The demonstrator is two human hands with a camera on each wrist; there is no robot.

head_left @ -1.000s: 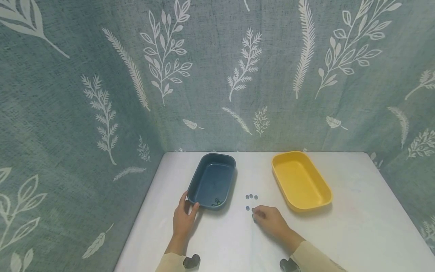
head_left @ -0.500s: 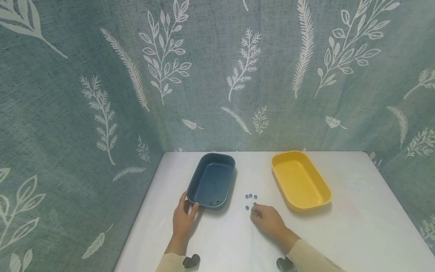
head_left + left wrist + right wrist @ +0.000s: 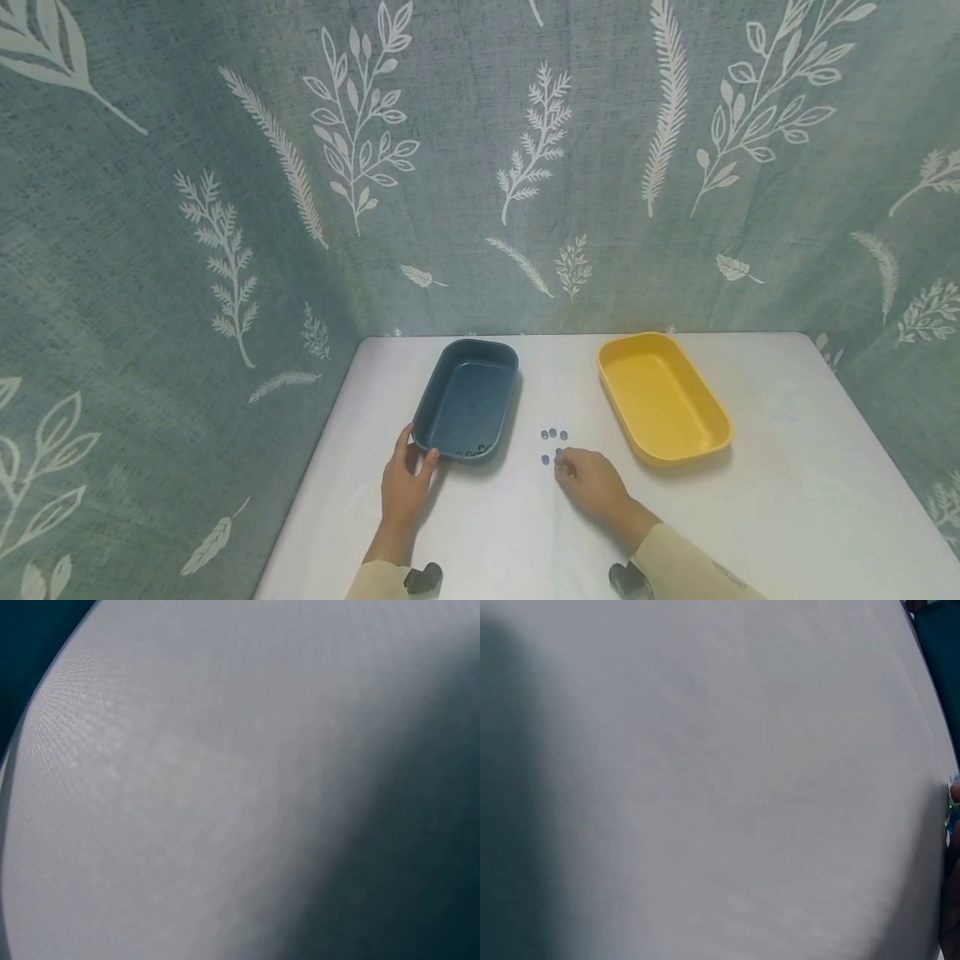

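In the head view my left hand (image 3: 406,486) holds the near left corner of a dark blue bin (image 3: 471,400), thumb at the near rim and fingers along the left side. Small dark green things (image 3: 477,451) show at the bin's near end, too small to make out. My right hand (image 3: 596,483) has its thumb and fingertips together at a small blue-grey pebble (image 3: 557,467), largely covered by the fingers. Another pebble (image 3: 558,452) is right by the fingertips. Several similar pebbles (image 3: 552,433) lie just beyond, and one pebble (image 3: 545,460) lies to the left.
A yellow bin (image 3: 663,400) stands at the back right of the white table (image 3: 795,467). Patterned green cloth (image 3: 450,167) hangs behind and at the sides. Both wrist views show mostly blurred white tabletop, with a sliver of fingertips at the right wrist view's right edge.
My right hand has shifted slightly left and away from me, and the pebbles at its fingertips moved a little too. The green things appear nearer the bin's near wall. The left hand stays put.
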